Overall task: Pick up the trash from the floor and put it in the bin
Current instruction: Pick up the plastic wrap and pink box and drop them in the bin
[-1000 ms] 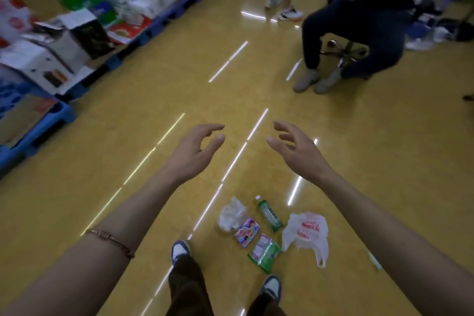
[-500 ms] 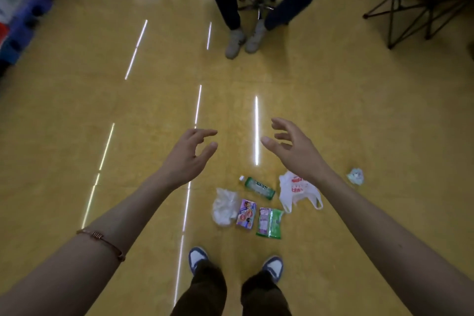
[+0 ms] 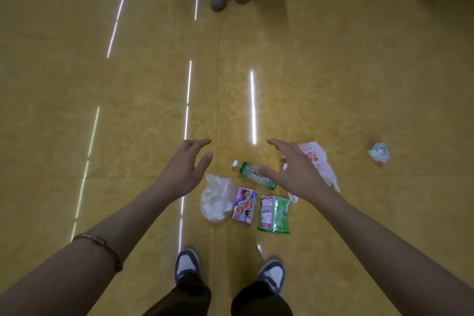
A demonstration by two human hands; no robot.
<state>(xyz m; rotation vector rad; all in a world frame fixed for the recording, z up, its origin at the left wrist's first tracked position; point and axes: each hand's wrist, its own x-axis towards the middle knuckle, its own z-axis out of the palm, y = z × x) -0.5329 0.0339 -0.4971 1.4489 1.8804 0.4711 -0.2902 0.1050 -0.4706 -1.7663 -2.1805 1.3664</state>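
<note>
Now that my view has tipped down, both hands sit right above their targets: my left hand, spread and empty, hovers just left of the crumpled white plastic bag. My right hand, spread and empty, hangs over the green plastic bottle, with the red-printed white carrier bag beyond it. Grabbing comes next, I judge; no bin shows.

Five pieces of trash cluster on the yellow floor. A purple printed carton lies flat. A crumpled clear plastic bag sits just beside it at 9 o'clock and a green snack wrapper at 3 o'clock. At 12 o'clock a green bottle lies on its side, white cap towards 10 o'clock. A white bag with red print lies at 2 o'clock. A pale crumpled wad lies well apart, farther out.
</note>
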